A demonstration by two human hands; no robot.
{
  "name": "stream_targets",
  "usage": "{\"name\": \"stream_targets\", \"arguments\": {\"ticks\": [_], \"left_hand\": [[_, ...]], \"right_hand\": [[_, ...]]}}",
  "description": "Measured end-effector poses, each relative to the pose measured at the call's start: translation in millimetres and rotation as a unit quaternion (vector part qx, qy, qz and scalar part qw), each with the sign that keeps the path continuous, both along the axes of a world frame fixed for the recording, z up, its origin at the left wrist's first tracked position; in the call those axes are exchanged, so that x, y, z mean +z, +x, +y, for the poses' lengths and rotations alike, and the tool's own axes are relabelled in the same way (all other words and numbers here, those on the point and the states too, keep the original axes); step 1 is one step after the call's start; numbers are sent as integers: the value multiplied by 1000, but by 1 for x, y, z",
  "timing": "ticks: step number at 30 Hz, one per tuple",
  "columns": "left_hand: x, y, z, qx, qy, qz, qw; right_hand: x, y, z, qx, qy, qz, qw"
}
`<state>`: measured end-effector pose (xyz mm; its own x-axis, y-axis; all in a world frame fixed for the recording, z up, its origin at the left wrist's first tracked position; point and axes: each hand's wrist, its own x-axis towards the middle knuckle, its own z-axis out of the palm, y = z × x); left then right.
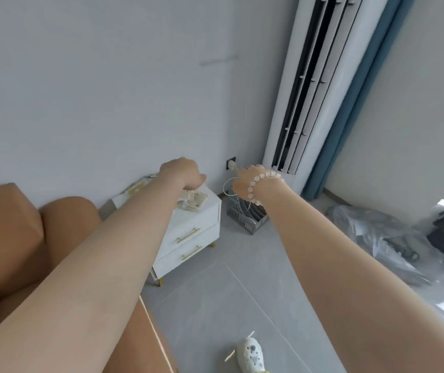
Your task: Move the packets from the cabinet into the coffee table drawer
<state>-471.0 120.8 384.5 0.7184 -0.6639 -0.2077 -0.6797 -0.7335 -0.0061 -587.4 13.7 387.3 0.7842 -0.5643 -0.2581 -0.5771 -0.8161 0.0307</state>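
Both forearms fill the foreground, stretched forward and down toward the far corner. Left hand is over the top of the white cabinet, knuckles toward camera, fingers curled down. The packets, pale cream and yellow wrappers, lie in a loose heap on the cabinet top, directly under and just beyond that hand. Left grip looks clenched, touching or right at the heap, but fingertips are hidden behind the hand, so can't tell if it actually holds a packet. More packet-like wrappers show on the far side of the left forearm, partly blocked.

Right hand is off to the right of the cabinet, well apart from the packets, above a grey slatted basket on the floor. Beaded bracelet on that wrist. Right grip state: can't tell, fingers point away from camera.

Cabinet has two drawers with gold bar handles, both shut, gold legs. Wall outlet with a plug just behind the right hand. Tall white air conditioner in the corner, blue curtain beside it. Tan sofa at left. White shoe on the grey tile floor at the bottom.
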Motion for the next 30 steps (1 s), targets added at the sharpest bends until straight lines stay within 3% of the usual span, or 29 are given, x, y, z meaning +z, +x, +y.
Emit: {"name": "stream_targets", "arguments": {"ticks": [8,13,16,24,30], "left_hand": [[7,73,-48,91,19,5,996],[5,118,-57,157,-46,-3,987],[-11,139,-54,206,-94,-11,974],[-55,229,-38,280,-89,22,955],[-99,320,-48,281,-105,63,952]], "right_hand": [[20,99,-78,95,-11,2,995],[12,156,-98,134,25,-28,990],[-3,197,-107,186,17,-71,980],[-49,302,-91,289,38,-84,953],[-95,393,-101,296,33,-31,954]]}}
